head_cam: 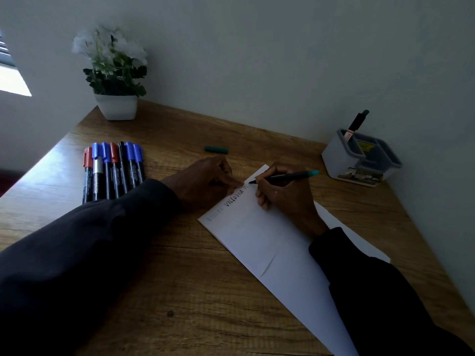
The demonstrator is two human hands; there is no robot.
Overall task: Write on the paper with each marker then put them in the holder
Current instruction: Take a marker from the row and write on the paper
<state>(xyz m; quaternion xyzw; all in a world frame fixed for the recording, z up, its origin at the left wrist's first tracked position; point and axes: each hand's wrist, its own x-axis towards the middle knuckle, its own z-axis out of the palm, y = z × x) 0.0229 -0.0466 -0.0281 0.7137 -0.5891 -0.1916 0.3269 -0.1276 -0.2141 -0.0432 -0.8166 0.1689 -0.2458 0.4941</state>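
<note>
A white sheet of paper (267, 242) lies slanted on the wooden desk, with dark lettering along its upper left edge. My right hand (285, 196) grips a black marker with a green end (288, 176), its tip touching the paper near the top corner. My left hand (208, 179) rests on the desk with a fingertip pressing the paper's edge beside the writing. The marker's green cap (216, 149) lies on the desk behind my hands. Several capped markers (113, 170), blue and red, lie side by side at the left. The white and grey holder (359, 158) at the right contains one marker (356, 124).
A white pot with white flowers (115, 73) stands in the back left corner of the desk (180, 278). The wall runs close along the desk's back and right side, just behind the holder. A bright window is at the far left.
</note>
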